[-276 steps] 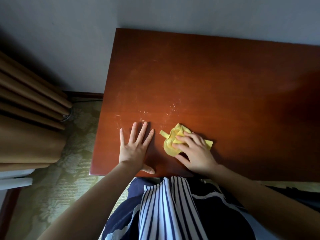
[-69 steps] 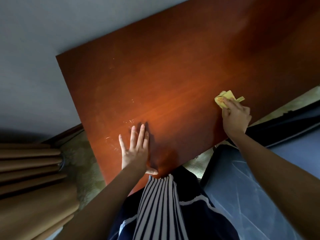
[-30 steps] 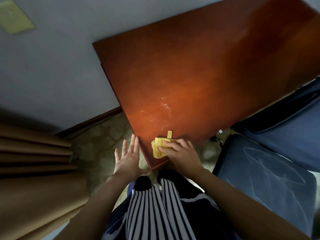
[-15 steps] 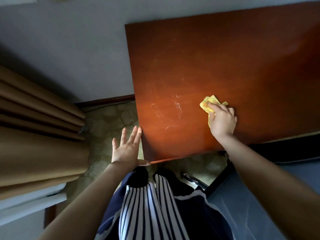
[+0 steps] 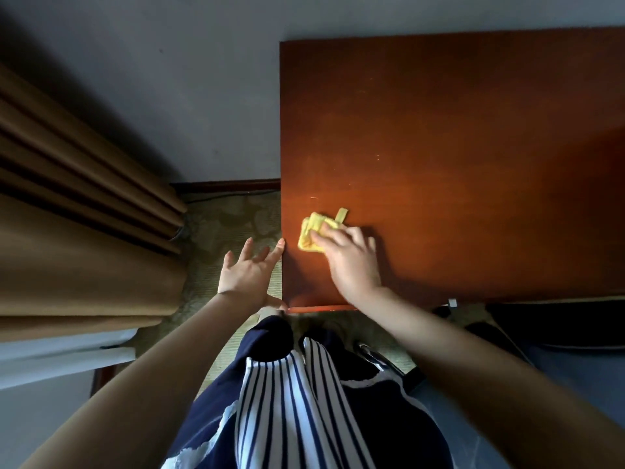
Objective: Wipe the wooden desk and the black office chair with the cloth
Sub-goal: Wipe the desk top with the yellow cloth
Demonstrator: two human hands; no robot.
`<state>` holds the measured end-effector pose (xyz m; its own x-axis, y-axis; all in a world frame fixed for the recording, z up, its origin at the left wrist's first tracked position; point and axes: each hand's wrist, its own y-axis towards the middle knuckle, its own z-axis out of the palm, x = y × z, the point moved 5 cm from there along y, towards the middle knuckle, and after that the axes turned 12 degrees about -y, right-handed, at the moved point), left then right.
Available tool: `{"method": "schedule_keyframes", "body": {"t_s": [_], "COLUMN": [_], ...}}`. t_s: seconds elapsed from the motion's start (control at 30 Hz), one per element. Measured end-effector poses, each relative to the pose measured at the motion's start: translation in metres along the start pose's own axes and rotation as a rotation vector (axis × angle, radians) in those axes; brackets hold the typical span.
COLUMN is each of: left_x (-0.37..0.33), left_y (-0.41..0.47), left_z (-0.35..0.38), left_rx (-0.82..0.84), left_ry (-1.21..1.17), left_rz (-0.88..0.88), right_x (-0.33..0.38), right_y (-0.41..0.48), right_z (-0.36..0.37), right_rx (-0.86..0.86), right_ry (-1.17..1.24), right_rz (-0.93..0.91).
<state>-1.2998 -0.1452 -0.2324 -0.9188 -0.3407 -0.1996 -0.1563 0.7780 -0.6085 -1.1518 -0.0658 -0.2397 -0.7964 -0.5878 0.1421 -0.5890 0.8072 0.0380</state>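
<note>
right hand (image 5: 351, 262) presses cloth (image 5: 313, 231) flat-fingered on desk (image 5: 439, 130); left hand (image 5: 248, 275) splayed wide beside desk edge

Head view, looking down; the right hand (image 5: 351, 262) presses a crumpled yellow cloth (image 5: 313, 233) onto the wooden desk (image 5: 456, 147) near its left near corner, fingers laid over the cloth; the left hand (image 5: 250, 272) is spread with fingers straight beside the desk's left edge (index fingertip at the edge, whether it touches cannot be told); brown curtain (image 5: 84, 231) at left, patterned carpet (image 5: 230, 225) below; black office chair (image 5: 558, 326) partly seen at lower right
</note>
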Motion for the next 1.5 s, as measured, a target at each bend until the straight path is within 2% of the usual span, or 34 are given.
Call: {"method": "schedule_keyframes", "body": {"t_s": [0.13,0.23,0.3,0.4,0.53,0.73,0.87,0.97,1.07,1.17,1.3,1.5], "left_x": [0.000,0.002,0.003,0.002,0.001,0.000,0.007,0.017,0.028,0.037,0.041,0.025], "left_y": [0.000,0.001,0.001,0.001,-0.002,-0.007,-0.017,-0.025,-0.030,-0.033,-0.032,-0.020], "left_z": [0.002,0.003,0.004,0.005,0.005,0.006,0.012,0.012,0.012,0.011,0.009,-0.005], "left_rx": [-0.027,-0.025,-0.021,-0.022,-0.015,-0.030,-0.044,-0.087,-0.102,-0.117,-0.121,-0.105], "left_ry": [0.013,-0.002,-0.026,-0.045,-0.041,0.045,0.053,0.009,-0.036,-0.069,-0.143,-0.189], "left_rz": [0.020,0.029,0.028,0.035,0.036,0.069,0.062,0.029,-0.021,-0.061,-0.103,-0.096], "right_x": [0.020,-0.004,-0.032,-0.077,-0.131,-0.157,-0.144,-0.118,-0.082,-0.046,-0.004,0.040], "right_y": [-0.046,-0.080,-0.099,-0.112,-0.100,-0.043,0.002,0.036,0.065,0.078,0.066,0.002], "right_z": [0.003,0.004,0.000,-0.015,-0.025,-0.037,-0.034,-0.029,-0.022,-0.015,-0.008,0.002], "right_rx": [-0.041,-0.009,-0.004,-0.044,-0.012,0.075,0.141,0.207,0.325,0.372,0.370,0.296], "right_ry": [-0.011,-0.059,-0.071,-0.078,-0.121,-0.118,-0.090,-0.133,-0.184,-0.184,-0.125,-0.025], "right_rz": [-0.210,-0.344,-0.354,-0.242,-0.076,0.072,0.239,0.271,0.200,0.096,-0.029,-0.181]}}
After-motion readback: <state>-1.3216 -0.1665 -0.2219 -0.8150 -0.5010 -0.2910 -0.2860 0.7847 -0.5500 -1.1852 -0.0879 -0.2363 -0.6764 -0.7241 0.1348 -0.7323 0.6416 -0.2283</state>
